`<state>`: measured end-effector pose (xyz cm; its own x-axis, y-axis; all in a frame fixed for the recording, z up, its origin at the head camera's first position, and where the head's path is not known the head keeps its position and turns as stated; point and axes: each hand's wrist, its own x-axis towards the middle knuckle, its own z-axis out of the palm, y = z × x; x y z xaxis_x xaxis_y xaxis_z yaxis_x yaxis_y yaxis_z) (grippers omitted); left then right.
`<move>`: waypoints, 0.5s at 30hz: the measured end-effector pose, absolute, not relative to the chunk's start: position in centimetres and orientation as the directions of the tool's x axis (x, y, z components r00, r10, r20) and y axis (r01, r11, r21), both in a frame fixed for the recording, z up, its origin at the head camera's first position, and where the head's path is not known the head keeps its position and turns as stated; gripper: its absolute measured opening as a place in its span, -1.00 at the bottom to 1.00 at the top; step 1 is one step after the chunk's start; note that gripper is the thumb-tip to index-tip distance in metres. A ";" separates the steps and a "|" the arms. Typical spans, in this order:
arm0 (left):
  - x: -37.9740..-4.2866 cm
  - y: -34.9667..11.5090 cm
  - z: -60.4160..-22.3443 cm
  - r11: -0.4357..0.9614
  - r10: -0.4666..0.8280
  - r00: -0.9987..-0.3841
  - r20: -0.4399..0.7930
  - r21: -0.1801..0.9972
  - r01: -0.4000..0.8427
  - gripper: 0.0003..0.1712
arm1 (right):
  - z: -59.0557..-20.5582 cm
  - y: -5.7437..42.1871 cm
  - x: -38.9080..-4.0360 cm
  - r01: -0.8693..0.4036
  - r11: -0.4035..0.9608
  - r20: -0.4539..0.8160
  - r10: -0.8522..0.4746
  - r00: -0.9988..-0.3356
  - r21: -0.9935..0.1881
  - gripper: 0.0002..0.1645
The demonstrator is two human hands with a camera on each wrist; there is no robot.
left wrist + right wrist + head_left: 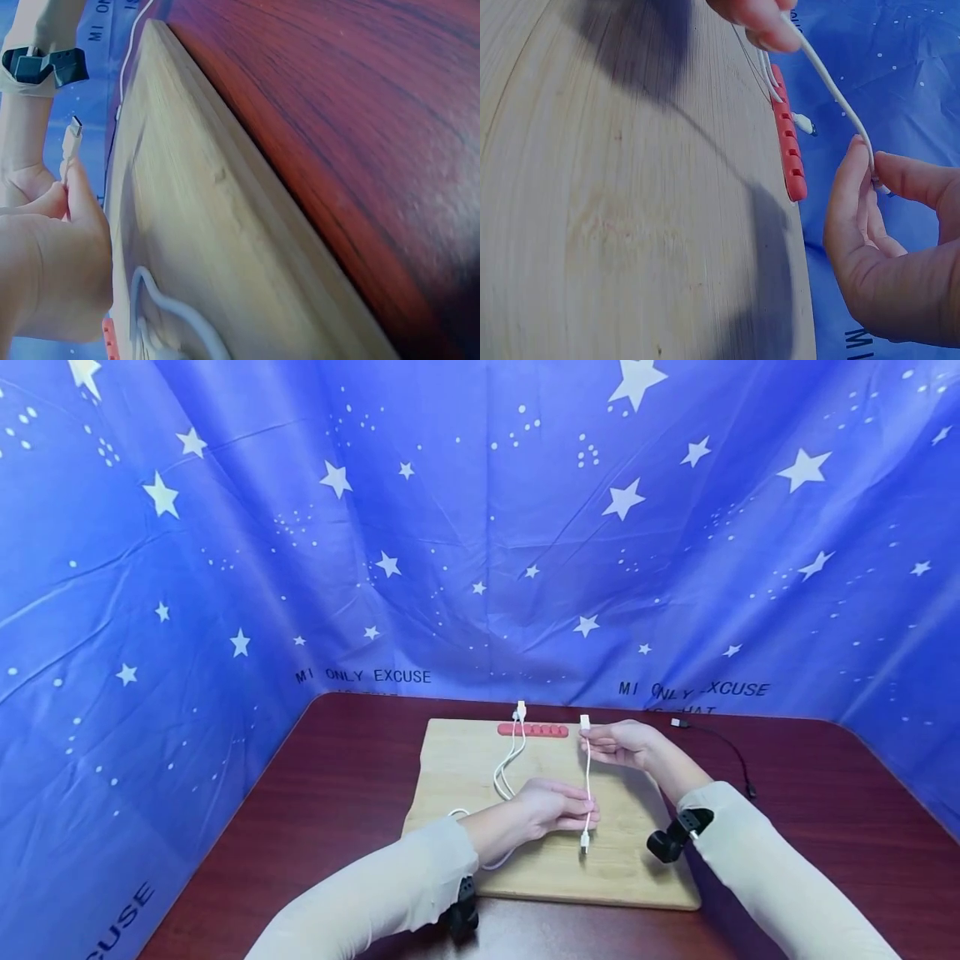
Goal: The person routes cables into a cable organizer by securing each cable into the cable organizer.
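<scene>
Both hands hold a short white USB cable (588, 777) stretched above a wooden board (457, 760). My right hand (626, 745) pinches it just below the upper plug, near the board's far edge. Lower down, my left hand (555, 807) pinches the cable close to the other plug (73, 135), whose metal tip points away from the fingers. A red cable holder (789, 142) with several slots lies along the board's far edge, left of my right hand. White cables (504, 770) sit in the slots at its left end, and their plugs stick out past the edge.
A black cable (723, 739) lies on the dark red table (810, 827) to the right of the board. A blue curtain with white stars (480, 527) hangs behind the table and at its sides. Part of a white cable loops under my left forearm.
</scene>
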<state>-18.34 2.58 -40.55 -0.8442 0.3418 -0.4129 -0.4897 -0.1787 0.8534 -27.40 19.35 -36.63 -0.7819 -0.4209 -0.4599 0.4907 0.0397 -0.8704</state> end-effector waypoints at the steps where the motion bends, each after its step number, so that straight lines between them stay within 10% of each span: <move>1: -18.3 2.4 -40.5 -0.173 0.338 -0.844 -0.416 0.854 -0.490 -0.68 | -36.7 19.2 -27.5 0.494 0.035 -0.460 -0.424 -0.780 -0.869 -0.66; 15: -18.9 0.5 -40.2 -0.136 0.333 -0.838 -0.432 0.858 -0.495 -0.72 | -37.8 17.8 -29.0 0.459 -0.050 -0.392 -0.443 -0.806 -0.887 -0.86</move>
